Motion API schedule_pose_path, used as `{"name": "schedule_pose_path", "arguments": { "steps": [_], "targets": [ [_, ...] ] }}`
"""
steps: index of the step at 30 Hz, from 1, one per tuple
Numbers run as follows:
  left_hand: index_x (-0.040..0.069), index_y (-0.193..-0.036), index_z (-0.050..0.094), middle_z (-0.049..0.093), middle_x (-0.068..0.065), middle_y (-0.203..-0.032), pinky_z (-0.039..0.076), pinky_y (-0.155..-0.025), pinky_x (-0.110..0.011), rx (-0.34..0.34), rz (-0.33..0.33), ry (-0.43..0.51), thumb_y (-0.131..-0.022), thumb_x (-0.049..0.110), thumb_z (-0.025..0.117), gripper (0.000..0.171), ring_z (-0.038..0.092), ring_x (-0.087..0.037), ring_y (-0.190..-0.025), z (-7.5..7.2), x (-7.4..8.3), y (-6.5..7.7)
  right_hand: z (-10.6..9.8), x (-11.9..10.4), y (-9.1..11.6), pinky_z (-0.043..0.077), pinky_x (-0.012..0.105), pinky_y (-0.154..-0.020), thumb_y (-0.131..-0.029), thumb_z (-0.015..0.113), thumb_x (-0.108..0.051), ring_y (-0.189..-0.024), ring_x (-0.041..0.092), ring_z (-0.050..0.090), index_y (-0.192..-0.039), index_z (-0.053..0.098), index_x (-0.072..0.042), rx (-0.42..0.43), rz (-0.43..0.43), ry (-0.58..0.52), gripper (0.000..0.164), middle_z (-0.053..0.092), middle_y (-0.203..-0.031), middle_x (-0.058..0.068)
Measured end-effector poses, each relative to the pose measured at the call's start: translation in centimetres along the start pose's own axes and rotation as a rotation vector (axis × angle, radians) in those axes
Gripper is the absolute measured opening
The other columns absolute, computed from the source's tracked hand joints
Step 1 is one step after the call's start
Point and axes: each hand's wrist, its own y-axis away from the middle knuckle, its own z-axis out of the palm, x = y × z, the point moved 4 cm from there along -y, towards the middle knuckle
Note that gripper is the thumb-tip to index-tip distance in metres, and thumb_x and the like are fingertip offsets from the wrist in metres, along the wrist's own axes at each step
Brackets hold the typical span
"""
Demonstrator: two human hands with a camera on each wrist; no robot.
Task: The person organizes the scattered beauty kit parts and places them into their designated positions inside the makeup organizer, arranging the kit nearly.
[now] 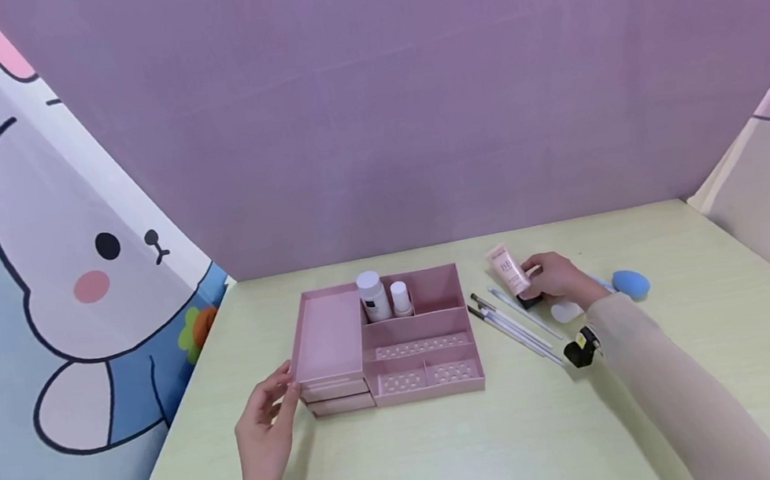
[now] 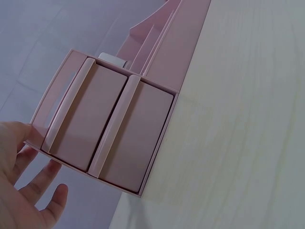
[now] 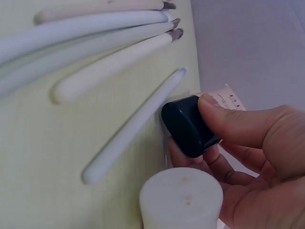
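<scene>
My left hand point(image 1: 263, 424) holds the front left corner of a pink desk organizer point(image 1: 327, 334), thumb at the front and fingers along the side. Two closed drawers point(image 2: 126, 136) face the left wrist camera. In the organizer's back compartments stand a white bottle point(image 1: 373, 298) and a smaller white-capped bottle point(image 1: 401, 299). To the right, my right hand point(image 1: 559, 279) pinches a pale pink BB cream tube point(image 1: 506, 270) between thumb and fingers. Its black cap point(image 3: 186, 126) points down, close to the table. A white cylindrical container point(image 3: 181, 200) stands beside that hand.
Several slim white sticks, some dark-tipped point(image 1: 509, 325), lie between the organizer and my right hand. A blue makeup sponge point(image 1: 631, 285) lies right of that hand. A purple backdrop point(image 1: 413, 110) rises at the table's back edge; a cartoon-print cloth point(image 1: 70, 228) hangs at left.
</scene>
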Motion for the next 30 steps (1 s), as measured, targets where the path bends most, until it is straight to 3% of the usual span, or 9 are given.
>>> {"name": "schedule_pose_path", "arguments": {
  "steps": [8, 15, 30],
  "targets": [
    [0.003, -0.113, 0.067, 0.065, -0.007, -0.13, 0.046, -0.076, -0.013, 0.008, 0.036, 0.012, -0.098, 0.011, 0.065, 0.018, 0.062, 0.002, -0.098, 0.0, -0.1, 0.0, 0.0, -1.0, 0.1, 0.056, 0.034, -0.067, -0.084, 0.074, 0.001, -0.087, 0.024, 0.058, -0.13, 0.048, 0.012, 0.019, -0.032, -0.087, 0.055, 0.057, -0.106, 0.022],
    [0.003, -0.113, 0.067, 0.065, -0.005, -0.13, 0.046, -0.077, -0.013, 0.008, 0.027, 0.008, -0.098, 0.012, 0.065, 0.018, 0.061, 0.002, -0.098, 0.1, 0.1, 0.0, 0.4, -2.1, 0.7, 0.058, 0.038, -0.069, -0.082, 0.074, 0.006, -0.081, 0.02, 0.058, -0.13, 0.046, 0.013, 0.032, -0.07, -0.197, 0.056, 0.056, -0.101, 0.018],
    [0.005, -0.115, 0.067, 0.065, -0.005, -0.131, 0.046, -0.077, -0.013, -0.001, 0.006, -0.016, -0.098, 0.014, 0.065, 0.02, 0.06, 0.004, -0.098, 0.3, 0.0, -0.4, 1.5, -4.0, 1.4, 0.058, 0.034, -0.075, -0.082, 0.074, 0.005, -0.094, 0.025, 0.056, -0.129, 0.05, 0.01, 0.088, -0.13, -0.272, 0.053, 0.056, -0.11, 0.023]
  ]
}}
